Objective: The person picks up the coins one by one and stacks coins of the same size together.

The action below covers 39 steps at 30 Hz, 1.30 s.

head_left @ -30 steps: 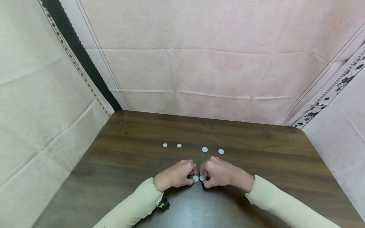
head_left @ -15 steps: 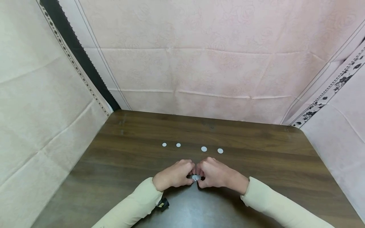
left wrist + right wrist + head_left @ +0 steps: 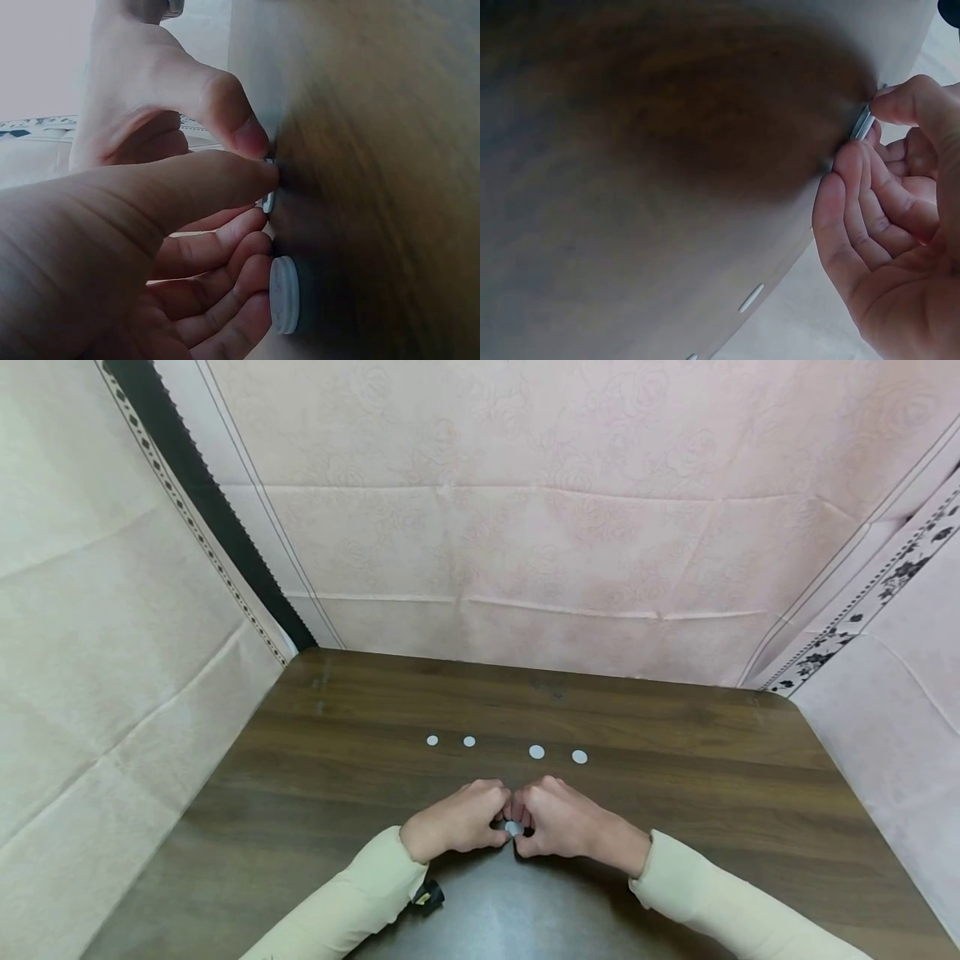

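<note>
My left hand (image 3: 459, 818) and right hand (image 3: 566, 818) meet at the middle of the wooden table, thumbs and fingertips curled round small white round discs (image 3: 513, 828). The discs overlap there, so that they look nearly like one piece. In the right wrist view, pale disc edges (image 3: 862, 124) show between the right thumb and fingers. The left wrist view shows only a sliver of a disc (image 3: 268, 201) behind the left thumb. Another white disc with a stepped rim (image 3: 285, 296) lies beside the left fingers in that view.
Beyond the hands, two smaller white discs (image 3: 432, 740) lie at the left and two larger white discs (image 3: 537, 752) at the right, in a loose row on the brown table (image 3: 375, 693). Pale patterned cloth (image 3: 525, 543) hangs behind and at both sides.
The right hand has moved left with its disc, up against the left hand. The two discs, apart a second ago, now overlap. The left hand has stayed nearly in place.
</note>
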### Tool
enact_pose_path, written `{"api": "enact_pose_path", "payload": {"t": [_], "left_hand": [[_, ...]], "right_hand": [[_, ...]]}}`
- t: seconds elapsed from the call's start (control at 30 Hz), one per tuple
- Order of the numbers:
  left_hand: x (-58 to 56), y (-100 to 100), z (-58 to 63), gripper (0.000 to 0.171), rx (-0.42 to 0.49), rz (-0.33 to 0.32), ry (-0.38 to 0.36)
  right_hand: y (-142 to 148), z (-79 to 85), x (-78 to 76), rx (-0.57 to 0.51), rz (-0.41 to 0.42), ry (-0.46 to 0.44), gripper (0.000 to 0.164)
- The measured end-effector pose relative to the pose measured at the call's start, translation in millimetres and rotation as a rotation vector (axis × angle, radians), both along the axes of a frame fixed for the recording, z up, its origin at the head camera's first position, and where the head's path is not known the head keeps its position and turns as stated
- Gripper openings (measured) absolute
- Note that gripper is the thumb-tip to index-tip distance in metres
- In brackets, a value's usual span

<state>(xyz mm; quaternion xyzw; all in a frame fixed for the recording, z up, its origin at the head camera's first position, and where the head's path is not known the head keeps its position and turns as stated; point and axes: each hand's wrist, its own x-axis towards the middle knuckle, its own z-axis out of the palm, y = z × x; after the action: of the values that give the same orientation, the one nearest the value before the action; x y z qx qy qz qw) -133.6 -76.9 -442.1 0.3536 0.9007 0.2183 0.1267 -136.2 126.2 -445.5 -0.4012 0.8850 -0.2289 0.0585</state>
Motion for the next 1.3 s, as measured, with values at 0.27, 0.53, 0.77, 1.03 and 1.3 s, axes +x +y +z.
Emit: {"api": "enact_pose_path", "payload": {"t": [0.27,0.53,0.77,1.03,1.3], "left_hand": [[-0.5,0.2,1.0,0.017,-0.009,0.007,-0.013],[0.1,-0.8,2.3,0.017,-0.009,0.004,-0.018],[-1.5,-2.3,1.0,0.016,0.001,-0.017,-0.020],[-4.1,-3.2,1.0,0.017,0.015,-0.024,-0.038],[-3.3,-3.8,1.4,0.017,0.015,-0.025,-0.052]], "right_hand": [[-0.6,-0.1,0.9,-0.025,-0.010,-0.018,0.012],[-2.1,0.2,1.3,-0.034,-0.033,-0.046,0.012],[-2.9,0.0,1.8,-0.041,-0.040,-0.053,0.012],[-3.1,0.3,1.5,-0.041,-0.041,-0.041,0.012],[-3.6,-0.6,2.4,-0.048,-0.037,-0.039,0.012]]}}
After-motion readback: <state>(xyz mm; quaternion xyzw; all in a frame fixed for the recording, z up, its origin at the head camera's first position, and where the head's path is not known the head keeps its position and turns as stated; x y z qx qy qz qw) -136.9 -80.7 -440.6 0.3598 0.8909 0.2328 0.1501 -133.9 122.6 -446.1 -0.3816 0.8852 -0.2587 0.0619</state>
